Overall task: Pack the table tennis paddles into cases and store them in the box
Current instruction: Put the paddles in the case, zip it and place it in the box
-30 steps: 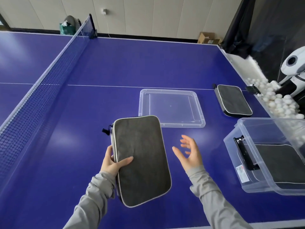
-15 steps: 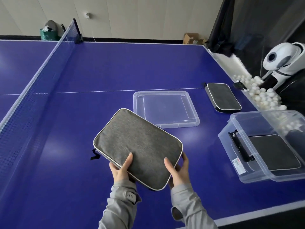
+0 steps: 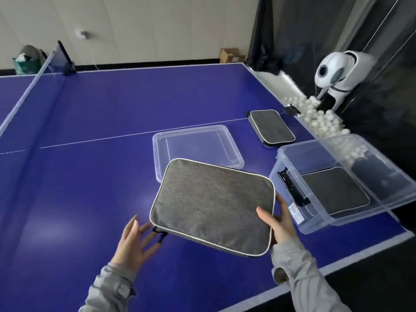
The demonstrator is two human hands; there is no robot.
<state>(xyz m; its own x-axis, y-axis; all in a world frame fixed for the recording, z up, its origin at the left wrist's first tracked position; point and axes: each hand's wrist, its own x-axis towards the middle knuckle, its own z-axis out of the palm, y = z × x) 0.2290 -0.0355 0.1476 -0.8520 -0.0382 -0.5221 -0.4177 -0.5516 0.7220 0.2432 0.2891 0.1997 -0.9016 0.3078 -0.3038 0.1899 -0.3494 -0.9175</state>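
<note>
Right now the grey paddle case (image 3: 212, 204) hangs above the blue worktop (image 3: 94, 131), just left of the clear storage box (image 3: 290, 212), gripped at one corner only by the right hand (image 3: 275, 219), thumb on top. The left hand (image 3: 132, 244) is spread, fingers straight, beside the zipper pull (image 3: 158, 235) and holding nothing. With such a one-sided grip, the case could sag or twist free, or catch the box rim and slide off. A second case (image 3: 335, 191) already lies inside, so a crooked drop may sit unevenly.
</note>
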